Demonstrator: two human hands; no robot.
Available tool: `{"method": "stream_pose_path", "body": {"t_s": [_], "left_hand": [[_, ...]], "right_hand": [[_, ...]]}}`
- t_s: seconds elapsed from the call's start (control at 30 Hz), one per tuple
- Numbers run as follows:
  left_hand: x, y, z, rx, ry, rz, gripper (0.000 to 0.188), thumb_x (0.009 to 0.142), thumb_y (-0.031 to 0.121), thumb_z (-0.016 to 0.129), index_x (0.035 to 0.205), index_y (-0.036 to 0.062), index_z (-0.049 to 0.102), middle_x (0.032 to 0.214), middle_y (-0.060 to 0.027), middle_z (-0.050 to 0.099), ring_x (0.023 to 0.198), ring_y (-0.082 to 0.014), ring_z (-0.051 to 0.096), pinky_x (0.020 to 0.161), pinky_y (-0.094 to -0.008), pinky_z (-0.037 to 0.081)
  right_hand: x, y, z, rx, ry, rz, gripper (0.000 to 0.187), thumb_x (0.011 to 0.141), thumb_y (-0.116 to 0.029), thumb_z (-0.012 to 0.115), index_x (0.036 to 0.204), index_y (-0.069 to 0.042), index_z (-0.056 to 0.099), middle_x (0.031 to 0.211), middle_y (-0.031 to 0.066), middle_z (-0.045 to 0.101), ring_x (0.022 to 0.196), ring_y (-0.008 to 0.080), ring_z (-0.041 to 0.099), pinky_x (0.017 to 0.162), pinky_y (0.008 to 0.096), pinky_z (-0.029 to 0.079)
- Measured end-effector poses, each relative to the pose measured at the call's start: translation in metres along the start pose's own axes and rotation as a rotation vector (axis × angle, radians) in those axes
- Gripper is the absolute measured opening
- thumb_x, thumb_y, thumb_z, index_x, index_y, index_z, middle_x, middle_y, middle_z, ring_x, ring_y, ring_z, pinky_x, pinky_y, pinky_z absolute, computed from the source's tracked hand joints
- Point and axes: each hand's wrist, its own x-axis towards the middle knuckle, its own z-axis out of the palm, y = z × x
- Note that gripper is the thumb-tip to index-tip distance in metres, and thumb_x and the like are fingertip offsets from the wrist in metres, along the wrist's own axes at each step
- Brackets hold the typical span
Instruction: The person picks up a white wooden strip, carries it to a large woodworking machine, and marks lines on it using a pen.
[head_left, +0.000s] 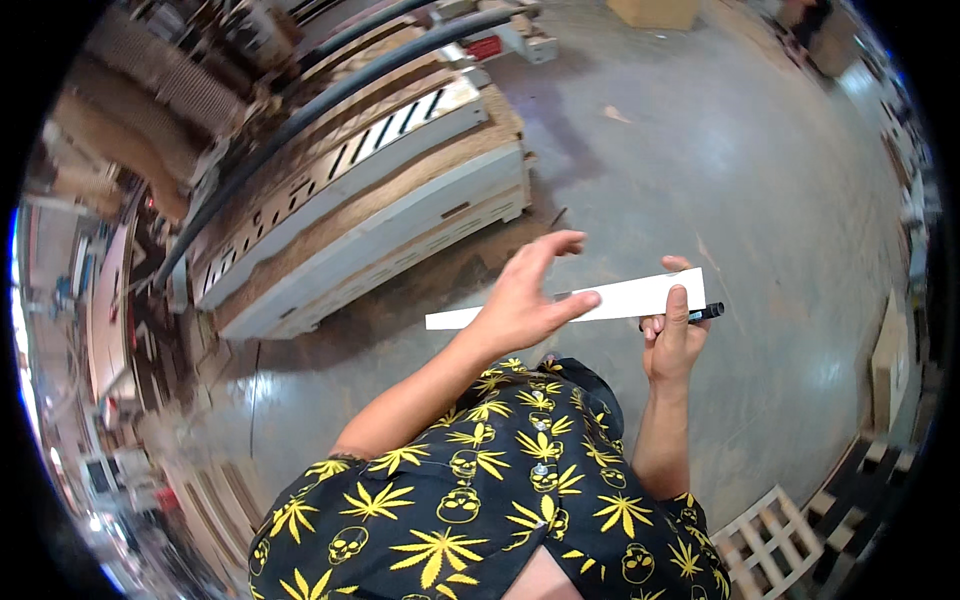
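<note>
A long white strip (640,298), perhaps a panel or board, lies nearly level in front of my body. Its right end is gripped by my right hand (676,340), the thumb flat on its face and a fingertip showing past the far edge. That same hand also holds a black marker (712,311), tucked below the strip with its end sticking out to the right. Over the strip's left half is my left hand (525,295), thumb and fingers spread apart. It covers part of the strip; I cannot tell whether it touches.
A long grey and white machine (400,235), dusted with sawdust, stands ahead to the left, with a dark hose (330,110) running across it. Concrete floor (790,250) stretches to the right. A wooden pallet (768,540) lies at the lower right, and a cardboard box (655,12) sits far ahead.
</note>
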Motion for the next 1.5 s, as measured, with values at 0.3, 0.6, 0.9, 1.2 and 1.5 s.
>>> {"method": "stream_pose_path", "body": {"t_s": [0.3, 0.6, 0.9, 1.2, 1.5], "left_hand": [[-0.038, -0.072, -0.099, 0.217, 0.052, -0.249, 0.057, 0.085, 0.031, 0.085, 0.132, 0.0062, 0.064, 0.124, -0.0105, 0.069, 0.118, -0.0232, 0.064, 0.105, -0.0368, 0.049], [-0.095, -0.103, -0.188, 0.047, 0.198, -0.268, 0.042, 0.091, 0.026, 0.079, 0.127, 0.0077, 0.068, 0.124, -0.0085, 0.071, 0.118, -0.0226, 0.065, 0.101, -0.0372, 0.051], [-0.093, -0.068, -0.225, 0.214, 0.313, 0.002, 0.038, 0.087, 0.031, 0.082, 0.119, 0.0121, 0.074, 0.108, -0.0087, 0.076, 0.098, -0.0293, 0.071, 0.087, -0.0376, 0.056], [-0.109, -0.070, -0.271, -0.021, 0.310, -0.327, 0.030, 0.089, 0.029, 0.080, 0.108, 0.0056, 0.075, 0.092, -0.0076, 0.076, 0.077, -0.0149, 0.068, 0.072, -0.0309, 0.055], [-0.133, -0.102, -0.285, -0.013, 0.385, -0.277, 0.030, 0.094, 0.025, 0.075, 0.117, 0.0050, 0.072, 0.097, -0.0080, 0.074, 0.084, -0.0174, 0.069, 0.075, -0.0321, 0.054]], "right_hand": [[0.023, 0.012, 0.077, 0.119, -0.030, 0.097, 0.039, 0.107, -0.035, 0.060, 0.126, -0.002, 0.060, 0.065, -0.0068, 0.045, 0.049, 0.0016, 0.038, 0.044, 0.0190, 0.032], [0.030, 0.041, 0.133, 0.170, 0.025, 0.120, 0.041, 0.110, -0.041, 0.050, 0.134, -0.008, 0.054, 0.065, -0.0087, 0.034, 0.050, 0.0005, 0.036, 0.046, 0.0187, 0.032], [0.026, 0.075, 0.228, 0.276, -0.144, 0.235, 0.040, 0.111, -0.042, 0.049, 0.137, -0.011, 0.050, 0.066, -0.0082, 0.034, 0.052, 0.0011, 0.038, 0.048, 0.0189, 0.033], [0.000, 0.118, 0.293, 0.256, -0.278, 0.375, 0.042, 0.110, -0.043, 0.048, 0.137, -0.011, 0.050, 0.067, -0.0074, 0.035, 0.053, 0.0034, 0.039, 0.049, 0.0202, 0.036], [-0.002, 0.142, 0.321, 0.246, -0.295, 0.448, 0.042, 0.110, -0.041, 0.050, 0.135, -0.007, 0.053, 0.068, -0.0071, 0.037, 0.056, 0.0046, 0.041, 0.050, 0.0208, 0.036]]}}
